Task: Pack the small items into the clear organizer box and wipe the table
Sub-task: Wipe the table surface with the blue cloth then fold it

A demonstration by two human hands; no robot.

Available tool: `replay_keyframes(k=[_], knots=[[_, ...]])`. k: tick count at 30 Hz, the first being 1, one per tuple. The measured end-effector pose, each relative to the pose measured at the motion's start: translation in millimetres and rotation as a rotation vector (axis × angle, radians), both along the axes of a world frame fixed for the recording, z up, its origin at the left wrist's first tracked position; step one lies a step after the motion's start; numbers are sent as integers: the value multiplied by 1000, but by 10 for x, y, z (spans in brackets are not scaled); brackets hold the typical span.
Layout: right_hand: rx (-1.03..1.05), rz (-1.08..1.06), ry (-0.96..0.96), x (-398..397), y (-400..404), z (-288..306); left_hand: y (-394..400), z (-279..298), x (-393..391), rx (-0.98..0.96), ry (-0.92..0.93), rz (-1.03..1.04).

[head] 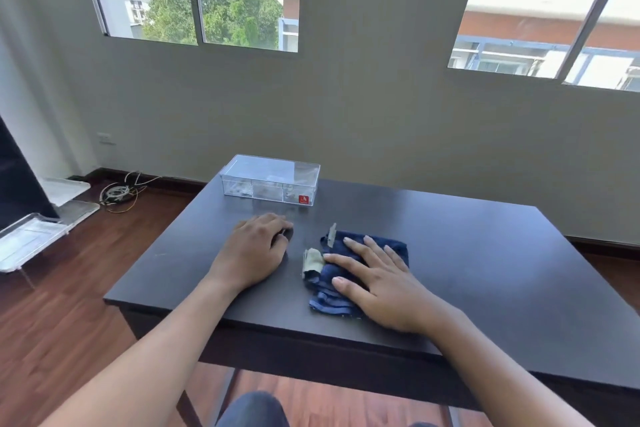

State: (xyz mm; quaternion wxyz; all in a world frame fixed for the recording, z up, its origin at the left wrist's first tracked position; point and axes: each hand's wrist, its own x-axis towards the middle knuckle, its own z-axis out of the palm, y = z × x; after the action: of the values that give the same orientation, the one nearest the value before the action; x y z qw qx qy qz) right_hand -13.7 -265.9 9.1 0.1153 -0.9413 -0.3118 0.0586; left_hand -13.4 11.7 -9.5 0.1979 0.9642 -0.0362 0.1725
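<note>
A clear organizer box with a lid and a red sticker stands at the far left part of the dark table; small items show faintly inside its compartments. My right hand lies flat, fingers spread, on a crumpled dark blue cloth near the table's middle. The cloth has a pale tag at its left edge and a white label at its far corner. My left hand rests palm down on the table left of the cloth, fingers curled; whether anything lies under it is hidden.
The table's front edge runs close to my knees. On the wooden floor at left lie a coil of cables and clear plastic trays. A wall with windows stands behind the table.
</note>
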Motion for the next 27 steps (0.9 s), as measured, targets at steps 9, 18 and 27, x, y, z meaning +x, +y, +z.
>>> replay_keyframes(k=[9, 18, 27], knots=[[-135, -392, 37, 597, -532, 4, -182, 24, -32, 34, -120, -10], [-33, -95, -49, -335, 351, -82, -352, 1, -23, 34, -152, -3], [14, -193, -86, -357, -646, -78, -559, 0, -86, 26, -147, -43]])
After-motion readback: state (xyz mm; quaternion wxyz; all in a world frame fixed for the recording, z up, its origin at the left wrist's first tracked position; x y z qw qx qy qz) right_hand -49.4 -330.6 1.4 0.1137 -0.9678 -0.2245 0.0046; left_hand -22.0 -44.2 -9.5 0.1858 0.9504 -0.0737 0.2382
